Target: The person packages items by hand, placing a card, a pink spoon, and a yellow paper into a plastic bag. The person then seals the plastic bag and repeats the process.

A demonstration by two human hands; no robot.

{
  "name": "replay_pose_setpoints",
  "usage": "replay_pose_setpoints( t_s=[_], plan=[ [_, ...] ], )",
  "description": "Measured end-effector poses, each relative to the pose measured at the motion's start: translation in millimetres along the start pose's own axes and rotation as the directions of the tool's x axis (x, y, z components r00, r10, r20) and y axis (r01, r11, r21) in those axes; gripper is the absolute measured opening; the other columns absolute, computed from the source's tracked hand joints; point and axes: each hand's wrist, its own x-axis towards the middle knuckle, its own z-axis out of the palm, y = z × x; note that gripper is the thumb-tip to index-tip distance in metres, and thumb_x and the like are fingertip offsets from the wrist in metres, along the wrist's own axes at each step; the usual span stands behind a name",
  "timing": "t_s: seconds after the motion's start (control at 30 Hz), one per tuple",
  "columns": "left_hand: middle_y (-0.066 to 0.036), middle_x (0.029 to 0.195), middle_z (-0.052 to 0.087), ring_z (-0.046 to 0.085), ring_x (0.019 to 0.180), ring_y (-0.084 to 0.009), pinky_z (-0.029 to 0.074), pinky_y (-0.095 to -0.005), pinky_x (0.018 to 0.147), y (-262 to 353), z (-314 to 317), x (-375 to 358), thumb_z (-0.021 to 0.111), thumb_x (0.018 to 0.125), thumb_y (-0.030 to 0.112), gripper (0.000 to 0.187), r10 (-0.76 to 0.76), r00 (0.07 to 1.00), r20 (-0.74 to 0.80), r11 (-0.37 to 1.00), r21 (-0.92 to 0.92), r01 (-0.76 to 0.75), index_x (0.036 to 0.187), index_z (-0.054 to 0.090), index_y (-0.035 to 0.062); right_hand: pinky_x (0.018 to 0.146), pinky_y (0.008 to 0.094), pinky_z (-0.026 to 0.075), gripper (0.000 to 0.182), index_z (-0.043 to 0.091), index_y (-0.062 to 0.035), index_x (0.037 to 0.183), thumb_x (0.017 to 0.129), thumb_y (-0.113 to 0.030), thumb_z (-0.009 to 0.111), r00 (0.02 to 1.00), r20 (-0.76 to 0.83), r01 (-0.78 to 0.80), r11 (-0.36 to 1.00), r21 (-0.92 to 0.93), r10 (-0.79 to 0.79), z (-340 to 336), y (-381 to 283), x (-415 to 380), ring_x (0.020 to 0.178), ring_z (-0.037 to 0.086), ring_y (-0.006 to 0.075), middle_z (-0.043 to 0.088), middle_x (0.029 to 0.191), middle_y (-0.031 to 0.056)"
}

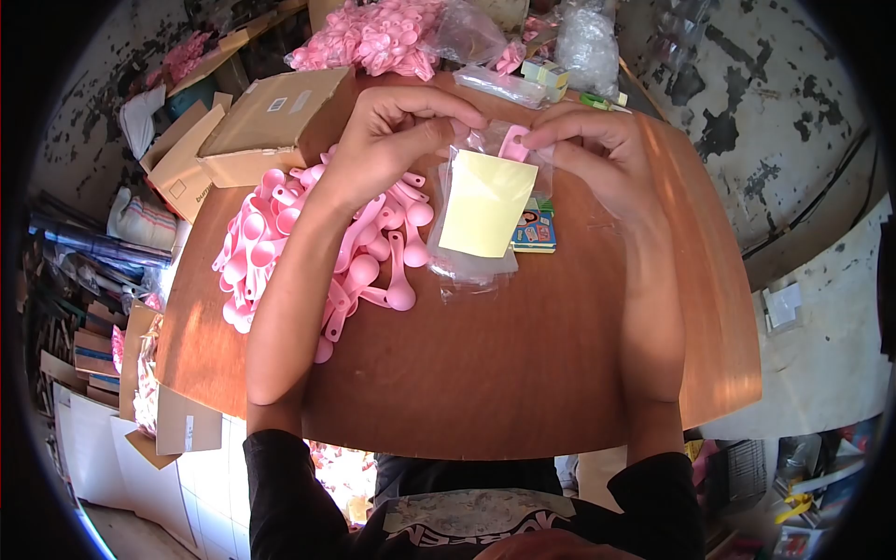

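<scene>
My left hand pinches the top left corner of a clear plastic bag. At the opposite upper corner, the fingers of my right hand are closed on the bag's edge. A pale yellow card shows at the front of the bag, and a pink scoop handle sticks up behind it, close to my right fingertips. The rest of that scoop is hidden. Beneath lie more clear bags and a small blue printed card stack. Left of them spreads a pile of pink scoops, partly behind my left forearm.
A closed cardboard box stands at the table's back left. Along the far edge are a heap of bagged pink scoops, small boxes and a green tool. An open carton sits on the floor at left.
</scene>
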Motion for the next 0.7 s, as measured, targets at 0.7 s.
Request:
replay_pose_setpoints(
  t_s=[0.7],
  plan=[
    [-0.013, 0.090, 0.066, 0.064, 0.076, -0.0150, 0.051, -0.0261, 0.071, 0.6, 0.6, -3.6, 0.061, 0.086, 0.008, 0.015, 0.024, 1.000, 0.010, 1.000, -0.012, -0.024, 0.093, 0.064, -0.0050, 0.069, 0.0206, 0.052, 0.012, 0.070, 0.0017, 0.093, 0.087, -0.001, 0.061, 0.997, 0.054, 0.065, 0.996, -0.056, -0.062, 11.7, -9.8, -2.4, 0.084, 0.064, 0.0109, 0.067, 0.089, 0.0082]
  ],
)
